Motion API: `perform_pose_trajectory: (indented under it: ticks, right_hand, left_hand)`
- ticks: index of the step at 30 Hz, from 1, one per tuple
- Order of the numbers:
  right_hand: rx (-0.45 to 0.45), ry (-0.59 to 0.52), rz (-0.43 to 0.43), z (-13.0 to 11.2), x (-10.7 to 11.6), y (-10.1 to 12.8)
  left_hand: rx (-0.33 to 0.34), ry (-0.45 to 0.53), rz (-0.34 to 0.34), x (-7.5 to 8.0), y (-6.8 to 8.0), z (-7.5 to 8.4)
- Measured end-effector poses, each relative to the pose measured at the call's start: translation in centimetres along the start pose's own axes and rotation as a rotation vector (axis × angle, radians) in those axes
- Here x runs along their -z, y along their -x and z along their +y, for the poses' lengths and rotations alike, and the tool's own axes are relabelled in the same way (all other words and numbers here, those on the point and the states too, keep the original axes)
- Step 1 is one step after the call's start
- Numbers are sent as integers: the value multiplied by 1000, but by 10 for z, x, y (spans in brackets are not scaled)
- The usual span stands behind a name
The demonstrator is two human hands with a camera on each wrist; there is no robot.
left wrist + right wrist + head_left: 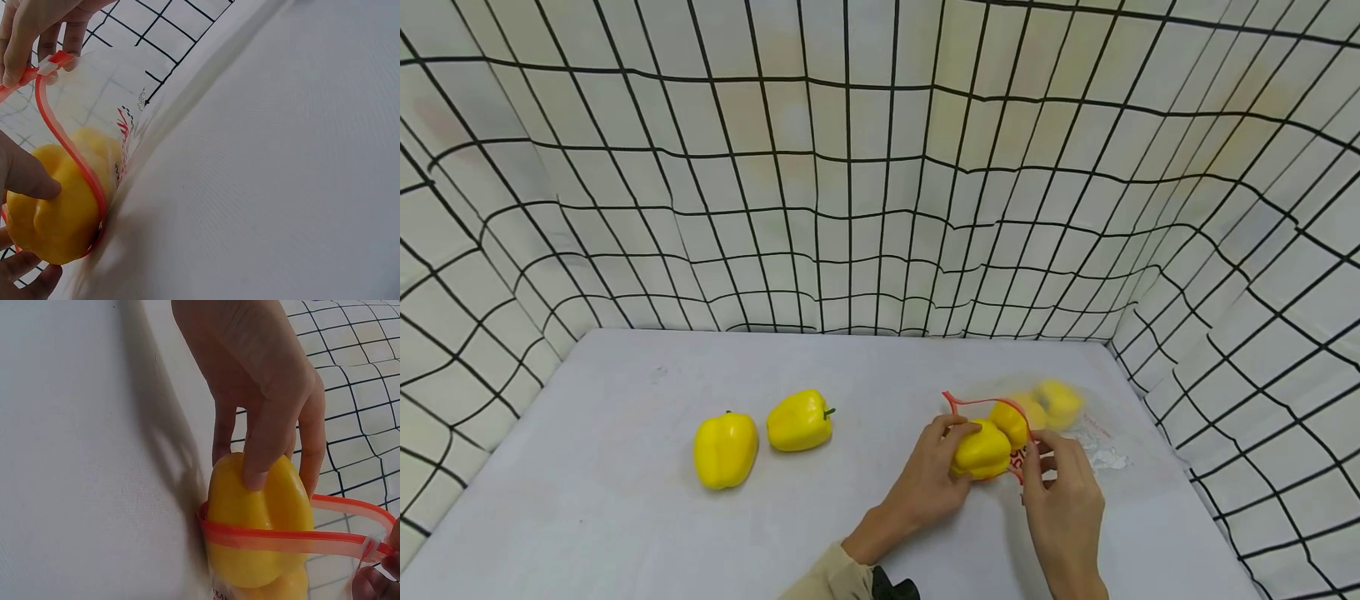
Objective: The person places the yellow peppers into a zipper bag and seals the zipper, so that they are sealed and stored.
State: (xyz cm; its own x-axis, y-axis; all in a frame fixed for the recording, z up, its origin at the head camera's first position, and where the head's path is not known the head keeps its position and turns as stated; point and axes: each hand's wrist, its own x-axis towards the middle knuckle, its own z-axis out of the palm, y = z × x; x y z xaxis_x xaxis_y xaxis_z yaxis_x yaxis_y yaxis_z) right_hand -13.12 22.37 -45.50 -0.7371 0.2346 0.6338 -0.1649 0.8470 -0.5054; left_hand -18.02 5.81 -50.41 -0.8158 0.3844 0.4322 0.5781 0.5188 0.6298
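Observation:
My left hand grips a yellow bell pepper that sits halfway through the red-rimmed mouth of a clear zip bag. My right hand pinches the bag's red rim at the near side. Other yellow peppers lie inside the bag. In the right wrist view the left hand's fingers curl over the pepper, and the red rim crosses it. In the left wrist view the pepper fills the bag's mouth, and the right hand pinches the rim at its white slider.
Two more yellow bell peppers lie on the grey table to the left of my hands. White cloth walls with a black grid close in the table at the back and both sides.

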Motion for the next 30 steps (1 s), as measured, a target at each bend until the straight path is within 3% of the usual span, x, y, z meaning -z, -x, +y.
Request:
perform_pose_trajectory:
  ticks: [19, 30]
  right_hand:
    - [-1, -25, -3, -5, 0, 3]
    - [24, -22, -6, -4, 1, 3]
  left_hand:
    - [-31, 14, 74, -8, -5, 2]
    - [-17, 60, 100, -18, -10, 5]
